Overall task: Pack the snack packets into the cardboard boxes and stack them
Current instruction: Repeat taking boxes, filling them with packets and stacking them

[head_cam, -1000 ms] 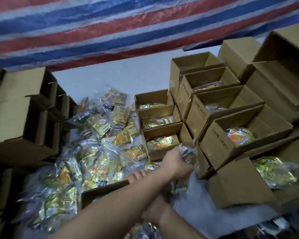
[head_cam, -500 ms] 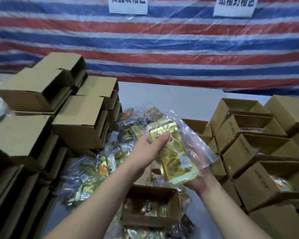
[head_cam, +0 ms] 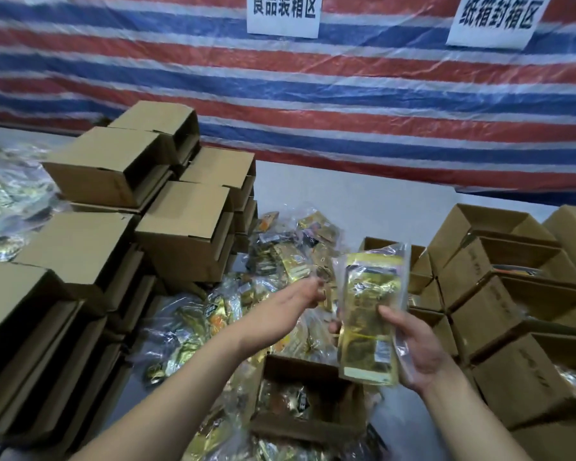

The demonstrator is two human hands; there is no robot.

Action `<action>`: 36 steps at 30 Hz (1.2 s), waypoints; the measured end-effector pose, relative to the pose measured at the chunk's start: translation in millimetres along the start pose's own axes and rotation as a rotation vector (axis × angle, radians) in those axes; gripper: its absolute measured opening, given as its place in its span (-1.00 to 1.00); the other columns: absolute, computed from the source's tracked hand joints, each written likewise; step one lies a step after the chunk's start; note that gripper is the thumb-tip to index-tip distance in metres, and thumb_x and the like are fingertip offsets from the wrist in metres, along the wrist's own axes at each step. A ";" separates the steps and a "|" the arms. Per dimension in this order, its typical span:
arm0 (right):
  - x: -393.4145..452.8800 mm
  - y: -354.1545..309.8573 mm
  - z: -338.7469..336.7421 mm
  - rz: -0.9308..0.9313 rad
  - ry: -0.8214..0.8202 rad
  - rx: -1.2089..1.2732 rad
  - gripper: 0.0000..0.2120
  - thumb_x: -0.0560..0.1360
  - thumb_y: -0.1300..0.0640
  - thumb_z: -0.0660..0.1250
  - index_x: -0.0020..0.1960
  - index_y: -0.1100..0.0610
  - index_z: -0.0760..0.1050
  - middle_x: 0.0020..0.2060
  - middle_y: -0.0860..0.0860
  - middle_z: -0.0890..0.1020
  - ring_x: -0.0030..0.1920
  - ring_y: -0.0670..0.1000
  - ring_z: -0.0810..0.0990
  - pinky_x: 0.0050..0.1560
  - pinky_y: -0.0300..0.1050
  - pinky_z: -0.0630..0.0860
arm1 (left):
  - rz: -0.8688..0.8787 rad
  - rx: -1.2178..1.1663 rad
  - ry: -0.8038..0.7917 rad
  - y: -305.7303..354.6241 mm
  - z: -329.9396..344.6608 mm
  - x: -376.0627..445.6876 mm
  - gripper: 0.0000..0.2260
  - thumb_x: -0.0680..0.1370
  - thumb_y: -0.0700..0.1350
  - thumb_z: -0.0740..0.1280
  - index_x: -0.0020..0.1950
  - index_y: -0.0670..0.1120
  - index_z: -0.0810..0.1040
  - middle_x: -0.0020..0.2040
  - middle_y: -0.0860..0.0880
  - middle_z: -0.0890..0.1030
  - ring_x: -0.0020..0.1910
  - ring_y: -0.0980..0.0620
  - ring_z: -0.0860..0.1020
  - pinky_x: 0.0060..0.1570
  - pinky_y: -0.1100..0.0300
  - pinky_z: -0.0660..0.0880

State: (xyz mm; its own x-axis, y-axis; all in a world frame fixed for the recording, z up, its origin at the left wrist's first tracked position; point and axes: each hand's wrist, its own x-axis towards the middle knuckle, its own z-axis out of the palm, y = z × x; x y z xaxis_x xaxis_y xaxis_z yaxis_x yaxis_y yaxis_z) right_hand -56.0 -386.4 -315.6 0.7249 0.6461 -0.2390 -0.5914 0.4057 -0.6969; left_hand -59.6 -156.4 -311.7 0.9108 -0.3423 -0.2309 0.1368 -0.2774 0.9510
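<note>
Snack packet point(head_cam: 369, 314), gold in a clear wrapper, stands upright in our right hand point(head_cam: 416, 352), whose grip is curled round its right edge, thumb on the front, just above an open box point(head_cam: 308, 399) at the near middle. Our left hand point(head_cam: 288, 306) hangs beside it with a loose, open grip, holding nothing. Loose packets point(head_cam: 273, 261) lie heaped on the surface point(head_cam: 363, 201) between closed boxes point(head_cam: 120, 211) stacked left and open boxes point(head_cam: 512, 294) ranked right.

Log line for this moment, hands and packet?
right hand: holds gold snack packet | left hand: open beside it | open cardboard box: below
</note>
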 end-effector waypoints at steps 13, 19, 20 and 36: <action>32.7 57.7 1.5 0.302 -0.061 -1.567 -0.72 0.41 0.03 0.32 0.06 -0.27 0.44 -0.07 -0.14 0.62 -0.11 -0.14 0.62 -0.23 -0.22 0.51 | -0.281 0.136 0.126 -133.1 6.2 -26.0 -0.67 0.67 0.14 0.05 0.22 0.09 0.55 0.11 0.09 0.62 0.11 0.17 0.57 0.22 0.12 0.51; 71.7 120.5 -20.1 0.533 -0.143 -1.740 -0.60 0.52 0.13 0.36 0.35 0.03 0.43 0.26 0.08 0.57 0.24 0.17 0.56 0.25 0.01 0.49 | -0.283 0.150 0.213 -137.9 16.3 -23.8 -0.72 0.69 0.09 0.07 0.12 0.11 0.57 -0.02 0.13 0.62 -0.05 0.31 0.54 -0.14 0.47 0.39; 73.4 124.9 -22.4 0.531 -0.132 -1.739 -0.56 0.53 0.11 0.38 0.39 0.05 0.40 0.30 0.09 0.55 0.28 0.17 0.54 0.28 0.01 0.47 | -0.288 0.122 0.229 -138.1 15.7 -23.3 -0.72 0.69 0.08 0.08 0.14 0.10 0.57 -0.01 0.12 0.62 -0.02 0.29 0.54 -0.10 0.42 0.42; 69.6 145.9 -13.1 0.919 0.040 -1.290 -0.26 0.57 -0.41 -0.06 0.43 0.11 0.42 0.39 0.17 0.46 0.33 0.12 0.49 0.37 -0.02 0.38 | -0.245 0.100 0.268 -147.7 20.4 -26.0 -0.74 0.67 0.07 0.12 -0.01 0.13 0.60 -0.09 0.05 0.68 -0.06 0.17 0.61 -0.03 0.26 0.52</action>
State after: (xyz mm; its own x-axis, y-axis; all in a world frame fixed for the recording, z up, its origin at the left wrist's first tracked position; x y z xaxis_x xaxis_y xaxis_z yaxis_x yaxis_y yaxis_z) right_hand -87.2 -290.8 -442.8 0.3246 0.3262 -0.8878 -0.1453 -0.9103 -0.3876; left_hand -111.5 -124.9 -450.4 0.9273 -0.0114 -0.3741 0.3364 -0.4125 0.8465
